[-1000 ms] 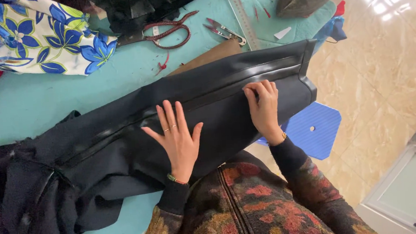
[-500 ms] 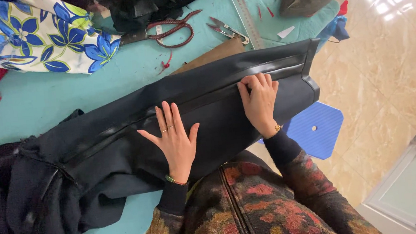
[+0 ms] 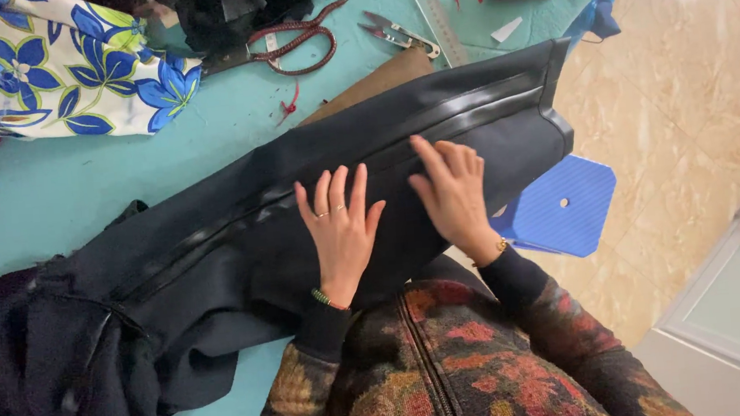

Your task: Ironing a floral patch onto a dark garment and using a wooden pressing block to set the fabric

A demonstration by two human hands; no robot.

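Black fabric pretty much fills the near side here: a long dark garment (image 3: 241, 244) laid across the teal counter (image 3: 60, 188), with a shinier band running along its length toward the far right end, which hangs a bit past the counter edge. Both hands are flat on it, side by side near the middle. Left hand (image 3: 341, 228) has its grip spread, fingers apart and palm down on the cloth, rings and a bracelet showing. Right hand (image 3: 455, 192) is just beside it, fingers loosely spread too, tips pressing right by the shiny band, not pinching anything. Down past the edge on the right there's a blue plastic stool (image 3: 559, 211) on the tan tiled floor. The left end of the garment bunches into a dark heap. Further back on the counter, a brown cardboard-looking piece (image 3: 377, 80) peeks out from under the garment, then red-handled scissors (image 3: 287, 43), small snips (image 3: 400, 34) and a ruler (image 3: 434, 9) close together. Far left is a blue and yellow floral cloth (image 3: 51, 66).
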